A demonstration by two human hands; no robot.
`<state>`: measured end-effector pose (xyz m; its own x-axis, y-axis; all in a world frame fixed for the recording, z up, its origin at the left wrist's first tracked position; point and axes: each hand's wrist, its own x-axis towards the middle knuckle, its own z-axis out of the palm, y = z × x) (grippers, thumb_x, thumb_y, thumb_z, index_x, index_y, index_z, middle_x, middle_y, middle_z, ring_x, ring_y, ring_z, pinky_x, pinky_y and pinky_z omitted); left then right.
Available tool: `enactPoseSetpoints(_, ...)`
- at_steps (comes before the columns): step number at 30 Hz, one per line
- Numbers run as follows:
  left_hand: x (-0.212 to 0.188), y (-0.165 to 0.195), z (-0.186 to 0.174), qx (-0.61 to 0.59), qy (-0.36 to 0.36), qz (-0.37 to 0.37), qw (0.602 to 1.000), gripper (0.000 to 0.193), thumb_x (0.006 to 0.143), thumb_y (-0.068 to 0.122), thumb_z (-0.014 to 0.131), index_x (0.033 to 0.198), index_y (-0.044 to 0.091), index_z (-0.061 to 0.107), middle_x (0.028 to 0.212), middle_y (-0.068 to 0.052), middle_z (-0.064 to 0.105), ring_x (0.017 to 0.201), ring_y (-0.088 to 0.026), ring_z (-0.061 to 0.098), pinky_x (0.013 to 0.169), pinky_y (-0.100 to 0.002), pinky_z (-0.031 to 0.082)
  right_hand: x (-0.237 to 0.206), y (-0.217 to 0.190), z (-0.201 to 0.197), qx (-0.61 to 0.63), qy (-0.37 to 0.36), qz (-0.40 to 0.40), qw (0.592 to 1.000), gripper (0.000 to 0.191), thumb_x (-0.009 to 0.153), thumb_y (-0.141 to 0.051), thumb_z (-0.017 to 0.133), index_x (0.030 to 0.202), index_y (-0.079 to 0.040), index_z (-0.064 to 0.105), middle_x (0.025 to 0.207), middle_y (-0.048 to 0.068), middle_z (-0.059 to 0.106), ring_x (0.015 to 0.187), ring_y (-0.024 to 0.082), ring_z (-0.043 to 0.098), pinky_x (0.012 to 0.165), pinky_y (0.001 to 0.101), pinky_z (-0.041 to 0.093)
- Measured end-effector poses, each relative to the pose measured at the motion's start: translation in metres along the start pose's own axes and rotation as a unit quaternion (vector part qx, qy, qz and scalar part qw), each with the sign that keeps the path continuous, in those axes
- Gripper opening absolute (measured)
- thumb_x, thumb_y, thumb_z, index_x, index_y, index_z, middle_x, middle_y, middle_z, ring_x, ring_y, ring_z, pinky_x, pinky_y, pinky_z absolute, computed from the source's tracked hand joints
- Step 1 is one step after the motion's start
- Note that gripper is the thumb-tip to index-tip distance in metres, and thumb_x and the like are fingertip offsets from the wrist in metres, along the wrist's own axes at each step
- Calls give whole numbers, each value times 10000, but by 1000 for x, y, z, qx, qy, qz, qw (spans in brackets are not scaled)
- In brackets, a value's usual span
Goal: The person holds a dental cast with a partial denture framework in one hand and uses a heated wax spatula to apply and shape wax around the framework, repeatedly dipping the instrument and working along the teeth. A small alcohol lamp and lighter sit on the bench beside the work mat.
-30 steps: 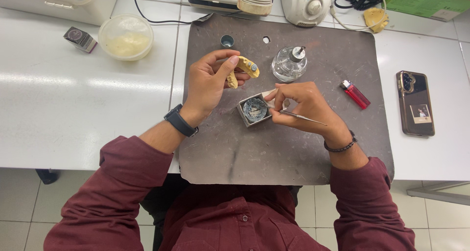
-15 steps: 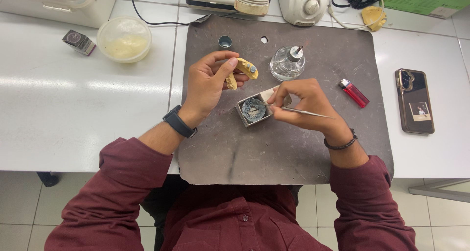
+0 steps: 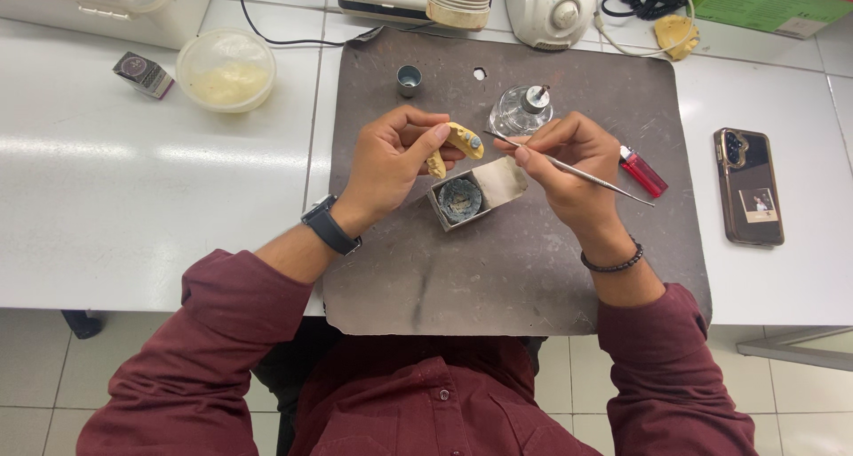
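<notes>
Your left hand (image 3: 391, 158) holds a yellowish, matt, plaster-like cast (image 3: 460, 143), rough and chalky on its surface. Your right hand (image 3: 569, 158) holds a thin metal instrument (image 3: 586, 173), smooth and shiny. Between your hands sits a small dull grey metal tin (image 3: 475, 194) with a dark, grimy, waxy fill. At 12 o'clock from the tin stands a clear glass burner (image 3: 520, 111), glossy, with a metal cap. All rest on a dark matt mat (image 3: 498, 278), scuffed and stained. The desk (image 3: 133, 198) is white, smooth and faintly glossy. At 3 o'clock lies a glossy red plastic lighter (image 3: 643, 172). Your sleeves (image 3: 204, 349) are soft maroon cloth.
</notes>
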<state>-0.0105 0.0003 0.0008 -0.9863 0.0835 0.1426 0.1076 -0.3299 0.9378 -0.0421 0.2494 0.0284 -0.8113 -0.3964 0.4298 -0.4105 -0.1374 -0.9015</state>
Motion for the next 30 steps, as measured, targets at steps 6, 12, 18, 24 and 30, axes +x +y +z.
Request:
enactPoseSetpoints(6, -3, -1, 2, 1, -9, 4, 1000, 246, 1034, 136, 633, 1199, -47, 639, 1136, -215, 750, 1023, -252, 775, 884, -325, 676, -4, 8, -1, -14, -2, 4, 1000, 213, 981, 22, 729, 926, -48, 536, 862, 107, 677, 792, 100, 650, 921, 349, 621)
enactPoseSetpoints(12, -2, -1, 1, 16, -14, 3, 1000, 246, 1033, 143, 617, 1197, -39, 639, 1138, -207, 749, 1021, -248, 781, 886, -324, 685, -2, 9, -1, -10, -1, 9, 1000, 211, 972, 30, 714, 908, -59, 533, 839, 94, 663, 808, 101, 677, 932, 379, 639)
enactPoseSetpoints(18, -2, -2, 2, 5, -14, 3, 1000, 241, 1031, 130, 622, 1194, -47, 638, 1138, -212, 746, 1020, -250, 777, 886, -323, 682, -3, 7, 0, -9, -16, -6, 1000, 213, 988, 51, 696, 919, -57, 526, 846, 96, 659, 821, 95, 661, 1004, 421, 651)
enactPoseSetpoints(24, -2, -4, 1, 6, -14, 2, 1000, 240, 1030, 131, 629, 1188, -49, 641, 1140, -217, 745, 1019, -247, 777, 885, -321, 681, -1, 5, 2, 5, -19, -9, 1000, 202, 976, 71, 667, 908, -56, 525, 830, 74, 634, 836, 113, 691, 1054, 448, 662)
enactPoseSetpoints(30, -2, -5, 1, -3, -17, 0, 1000, 245, 1030, 138, 630, 1191, -46, 645, 1148, -207, 744, 1028, -241, 775, 893, -314, 678, -1, 5, 2, -28, -12, -3, 1000, 207, 970, 75, 672, 906, -51, 521, 822, 87, 650, 800, 103, 667, 1001, 434, 658)
